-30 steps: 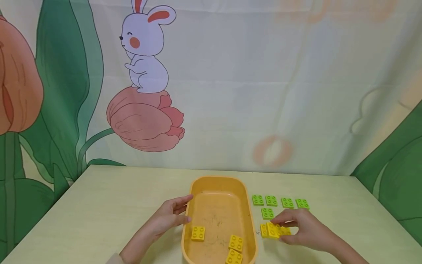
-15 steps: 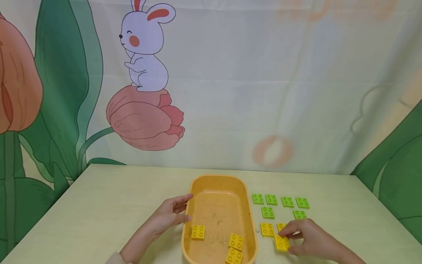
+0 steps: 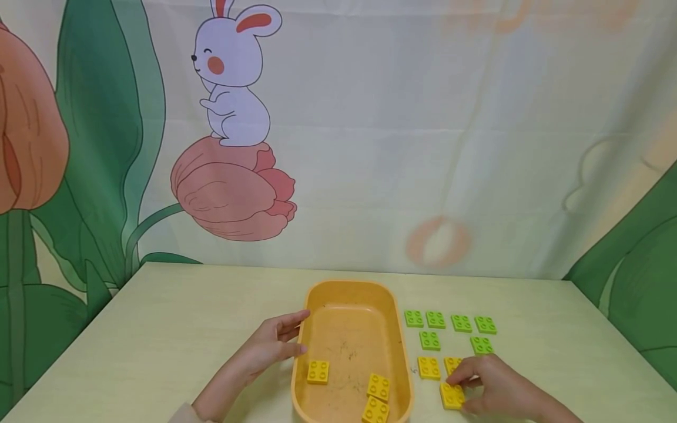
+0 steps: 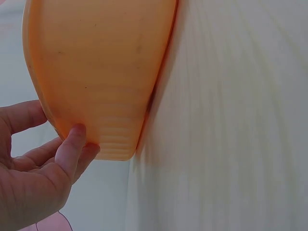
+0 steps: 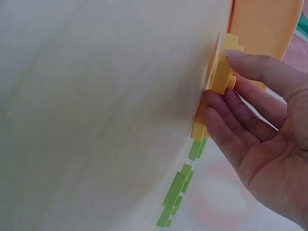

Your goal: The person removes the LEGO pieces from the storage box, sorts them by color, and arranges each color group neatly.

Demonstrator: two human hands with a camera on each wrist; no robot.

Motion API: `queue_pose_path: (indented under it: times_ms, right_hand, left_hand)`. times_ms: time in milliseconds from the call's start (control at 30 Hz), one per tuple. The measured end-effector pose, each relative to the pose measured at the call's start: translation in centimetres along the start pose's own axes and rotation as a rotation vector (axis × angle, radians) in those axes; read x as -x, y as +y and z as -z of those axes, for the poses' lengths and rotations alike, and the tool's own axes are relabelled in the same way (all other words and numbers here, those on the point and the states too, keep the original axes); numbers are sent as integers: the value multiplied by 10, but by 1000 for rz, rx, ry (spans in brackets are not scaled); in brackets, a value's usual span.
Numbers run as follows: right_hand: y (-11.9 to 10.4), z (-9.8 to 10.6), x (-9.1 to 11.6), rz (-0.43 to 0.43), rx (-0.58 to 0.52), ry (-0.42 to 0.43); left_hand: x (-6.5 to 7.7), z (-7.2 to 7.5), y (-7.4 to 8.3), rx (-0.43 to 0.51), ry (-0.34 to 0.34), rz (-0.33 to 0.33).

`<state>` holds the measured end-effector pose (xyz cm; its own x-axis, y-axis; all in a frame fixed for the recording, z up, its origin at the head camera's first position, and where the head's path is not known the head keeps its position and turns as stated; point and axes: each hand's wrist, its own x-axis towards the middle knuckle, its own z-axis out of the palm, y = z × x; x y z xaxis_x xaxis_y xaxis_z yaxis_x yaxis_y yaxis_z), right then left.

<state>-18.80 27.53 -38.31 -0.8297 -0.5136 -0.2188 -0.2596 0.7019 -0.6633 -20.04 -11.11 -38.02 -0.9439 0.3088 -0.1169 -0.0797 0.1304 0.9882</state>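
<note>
A yellow 2x2 toy building brick [image 3: 452, 396] is pinched between the thumb and fingers of my right hand [image 3: 497, 388], low at the table. In the right wrist view that brick [image 5: 223, 67] stands out from the tabletop under the thumb. Just behind it are a yellow brick [image 3: 429, 368] and another yellow brick [image 3: 453, 364], partly covered by the fingers. My left hand [image 3: 270, 346] holds the left side of an orange-yellow tray [image 3: 351, 284]; in the left wrist view its fingers [image 4: 74, 144] lie against the tray's outer wall [image 4: 106, 72].
Inside the tray lie a yellow brick [image 3: 318, 372] at the left and two more yellow bricks [image 3: 378, 386] at the front right. Several green bricks [image 3: 435, 320] form rows on the table [image 3: 222, 305] right of the tray. A printed curtain [image 3: 359, 147] hangs behind.
My right hand has carried its yellow brick toward the front and slightly right, then lowered it in front of the other yellow bricks. The left hand and tray stay in place.
</note>
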Motion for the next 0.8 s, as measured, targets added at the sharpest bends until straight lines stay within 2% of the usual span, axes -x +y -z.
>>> queue_pose_path:
  times_ms: [433, 667, 800]
  right_hand:
    - [-3, -2, -1, -36, 37, 20]
    - [-3, -3, 0, 10, 91, 25]
    - [-3, -3, -1, 1, 98, 31]
  left_hand:
    - [-1, 0, -1, -1, -6, -3]
    - [0, 1, -1, -9, -5, -10]
    - [0, 0, -1, -6, -8, -11]
